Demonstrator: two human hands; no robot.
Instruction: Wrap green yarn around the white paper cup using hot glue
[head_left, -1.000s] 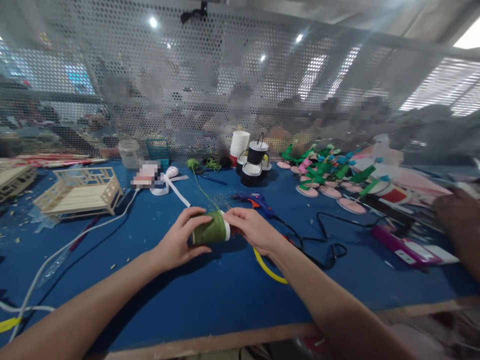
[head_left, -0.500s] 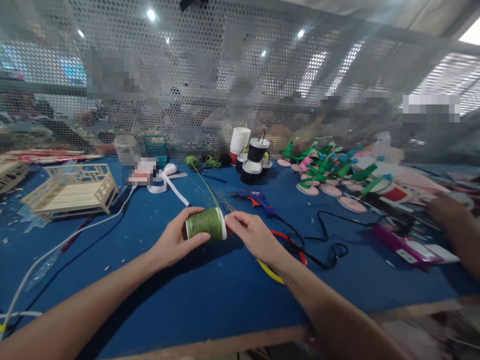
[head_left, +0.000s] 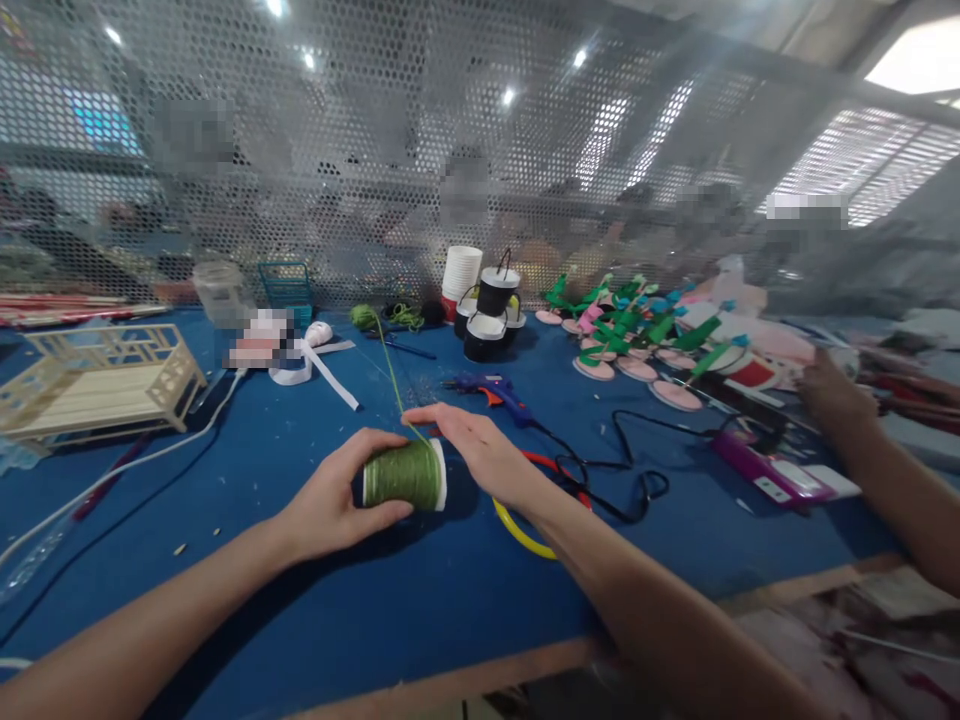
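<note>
My left hand [head_left: 337, 492] is wrapped round a cup [head_left: 405, 477] lying on its side, its wall wound with green yarn. The cup's white rim faces right. From a green yarn ball [head_left: 364, 318] at the back, a strand of green yarn [head_left: 391, 367] runs forward to the cup. My right hand [head_left: 480, 450] is just above and right of the rim, its fingers stretched out and close together. The strand touches its fingertips and bends there. The thumb is mostly hidden behind the hand.
A blue glue gun [head_left: 495, 390] with a black cord lies behind my right hand. A red and yellow ring [head_left: 525, 530] is partly under my right forearm. Black cups [head_left: 487, 335], a wooden model bed [head_left: 105, 385] and green paper pieces [head_left: 630, 325] stand around. Another person's hand [head_left: 836, 400] is at right.
My right hand has gone from a pinch by the cup's rim to stretched fingers above it, against the yarn. The cup sits slightly lower and left in view; the whole view has shifted.
</note>
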